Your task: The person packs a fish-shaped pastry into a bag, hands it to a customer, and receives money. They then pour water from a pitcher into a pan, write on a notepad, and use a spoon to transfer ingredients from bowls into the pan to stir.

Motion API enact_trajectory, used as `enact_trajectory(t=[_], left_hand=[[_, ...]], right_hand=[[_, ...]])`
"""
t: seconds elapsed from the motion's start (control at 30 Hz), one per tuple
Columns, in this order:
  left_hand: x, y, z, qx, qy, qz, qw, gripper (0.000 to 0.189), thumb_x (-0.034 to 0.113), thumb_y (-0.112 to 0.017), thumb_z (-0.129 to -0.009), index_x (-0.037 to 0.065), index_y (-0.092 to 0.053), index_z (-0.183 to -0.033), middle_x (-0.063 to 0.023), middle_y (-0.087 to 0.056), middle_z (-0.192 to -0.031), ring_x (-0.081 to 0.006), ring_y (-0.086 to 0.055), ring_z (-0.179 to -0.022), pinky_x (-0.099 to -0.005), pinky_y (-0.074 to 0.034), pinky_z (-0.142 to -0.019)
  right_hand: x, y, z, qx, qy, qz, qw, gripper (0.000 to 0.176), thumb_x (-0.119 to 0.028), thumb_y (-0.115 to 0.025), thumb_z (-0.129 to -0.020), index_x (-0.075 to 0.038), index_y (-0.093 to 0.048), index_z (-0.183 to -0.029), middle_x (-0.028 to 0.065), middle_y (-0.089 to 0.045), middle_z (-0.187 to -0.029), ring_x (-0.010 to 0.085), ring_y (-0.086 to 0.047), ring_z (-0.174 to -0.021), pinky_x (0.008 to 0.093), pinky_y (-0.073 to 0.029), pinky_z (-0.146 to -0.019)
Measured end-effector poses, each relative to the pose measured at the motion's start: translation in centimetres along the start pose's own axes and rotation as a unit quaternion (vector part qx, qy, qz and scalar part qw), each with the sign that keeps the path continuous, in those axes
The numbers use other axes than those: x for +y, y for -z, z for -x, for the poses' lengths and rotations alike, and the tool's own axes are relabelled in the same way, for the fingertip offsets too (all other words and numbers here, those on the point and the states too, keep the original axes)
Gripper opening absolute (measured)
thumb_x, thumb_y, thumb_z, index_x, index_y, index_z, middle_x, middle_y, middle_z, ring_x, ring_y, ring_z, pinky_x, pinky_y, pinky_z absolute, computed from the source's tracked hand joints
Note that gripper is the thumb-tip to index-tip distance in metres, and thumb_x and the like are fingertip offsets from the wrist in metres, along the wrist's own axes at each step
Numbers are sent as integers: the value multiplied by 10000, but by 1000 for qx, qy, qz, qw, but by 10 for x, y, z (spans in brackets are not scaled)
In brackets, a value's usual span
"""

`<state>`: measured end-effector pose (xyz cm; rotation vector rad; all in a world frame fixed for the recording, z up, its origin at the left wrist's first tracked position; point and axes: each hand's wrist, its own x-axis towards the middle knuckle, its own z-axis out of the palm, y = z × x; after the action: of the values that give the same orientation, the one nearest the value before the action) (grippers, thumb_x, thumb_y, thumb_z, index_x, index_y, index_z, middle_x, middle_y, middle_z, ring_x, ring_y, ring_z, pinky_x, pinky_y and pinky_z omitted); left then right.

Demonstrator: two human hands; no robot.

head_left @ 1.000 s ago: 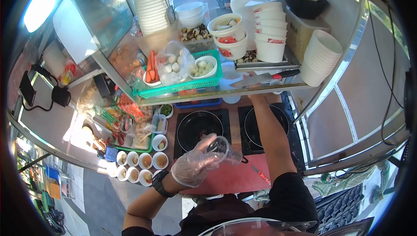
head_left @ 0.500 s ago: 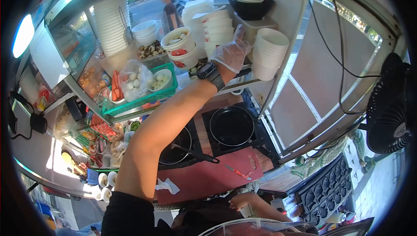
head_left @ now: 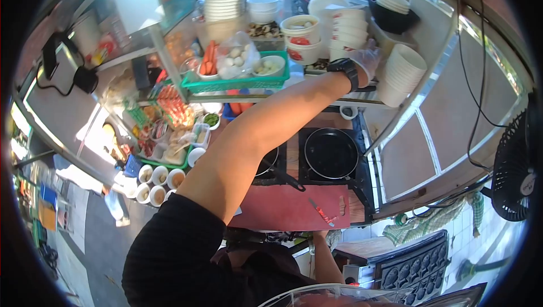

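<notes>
My left hand (head_left: 366,63), in a clear plastic glove with a dark watch on the wrist, reaches across to the raised shelf. It is between a stack of white paper bowls (head_left: 346,30) and a stack of white paper cups (head_left: 403,72). Blur hides how its fingers are set. Low in the view, my right hand (head_left: 320,234) is at the front edge of the red cutting board (head_left: 277,205), its fingers mostly hidden. A knife with a red patterned handle (head_left: 322,213) lies on that board. Behind it sits a black frying pan (head_left: 331,153); my left arm partly covers a second pan.
A green basket (head_left: 237,83) holds bagged eggs and a bowl of peeled eggs. Small cups of ingredients (head_left: 160,176) stand at the left. A black fan (head_left: 513,174) is at far right, and a molded black pan (head_left: 416,267) is at lower right. Cables hang at right.
The view has swung, so the stall appears farther right. My left hand remains by the bowls and cups, its fingers less clear. My right hand has moved up to the cutting board's edge.
</notes>
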<state>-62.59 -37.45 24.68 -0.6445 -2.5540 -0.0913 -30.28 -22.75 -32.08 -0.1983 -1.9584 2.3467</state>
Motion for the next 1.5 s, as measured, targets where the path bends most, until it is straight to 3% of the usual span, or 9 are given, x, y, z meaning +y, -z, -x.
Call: enact_trajectory(t=[0.3,0.6,0.7,0.83,0.97,1.07,1.13,1.27,1.5], left_hand=[[35,70,189,214,-78,178,957,479,199,-701,-935,56,-500,-1345,-320,-461,-1534,-442,-718,-943,-492,-596,-760],[85,44,580,11,-104,409,906,302,58,-793,-857,90,-668,-1130,-128,-737,-1132,-305,-754,-865,-347,-598,-653],[112,11,760,-274,211,470,812,103,142,-644,-970,82,-712,-1018,-138,-740,-958,-336,-734,-886,-424,-572,-780],[164,-21,970,-307,475,401,721,152,211,-681,-934,77,-743,-970,-133,-772,-908,-303,-756,-856,-417,-589,-799],[182,21,965,-380,574,437,579,136,193,-675,-941,80,-730,-993,-116,-759,-858,-310,-743,-754,-422,-591,-744],[176,16,945,-372,533,463,602,118,173,-671,-958,74,-718,-1003,-121,-733,-814,-316,-726,-753,-404,-584,-735],[170,-6,934,-276,379,452,759,122,134,-672,-970,41,-712,-1037,-98,-725,-839,-186,-707,-641,-342,-568,-613],[152,-12,826,-192,245,517,797,88,109,-662,-972,52,-691,-1034,-92,-704,-848,-207,-681,-614,-363,-553,-599],[104,-11,545,-20,78,463,883,216,157,-762,-885,86,-650,-1056,-113,-688,-898,-330,-680,-822,-451,-545,-720]], right_hand=[[55,45,-33,108,29,127,986,477,-358,-538,-1051,-4,-586,-1368,156,-659,-1323,255,-591,-1260,452,-436,-1107],[33,53,-27,157,131,367,907,479,-361,-540,-1040,-17,-595,-1370,173,-658,-1330,296,-588,-1270,483,-432,-1104],[24,54,-47,127,138,455,870,480,-362,-541,-1037,-22,-598,-1371,178,-658,-1333,310,-587,-1273,493,-431,-1104],[16,46,-49,100,183,555,805,481,-363,-542,-1032,-27,-603,-1372,186,-657,-1336,328,-586,-1277,506,-430,-1103],[10,46,-38,77,244,631,733,483,-364,-544,-1027,-33,-607,-1373,193,-656,-1339,347,-585,-1281,520,-428,-1102],[5,46,-33,57,283,675,680,484,-365,-545,-1023,-37,-610,-1373,199,-656,-1342,360,-584,-1284,530,-427,-1101],[3,48,-29,45,303,705,640,485,-366,-545,-1021,-40,-612,-1374,203,-656,-1343,370,-583,-1286,537,-426,-1100],[0,48,-16,47,332,765,550,486,-367,-546,-1016,-46,-616,-1375,210,-655,-1346,388,-582,-1290,551,-424,-1099],[-79,16,105,-173,-15,712,680,351,-319,-669,-938,-53,-689,-1165,228,-692,-1218,444,-669,-1136,554,-544,-921]])
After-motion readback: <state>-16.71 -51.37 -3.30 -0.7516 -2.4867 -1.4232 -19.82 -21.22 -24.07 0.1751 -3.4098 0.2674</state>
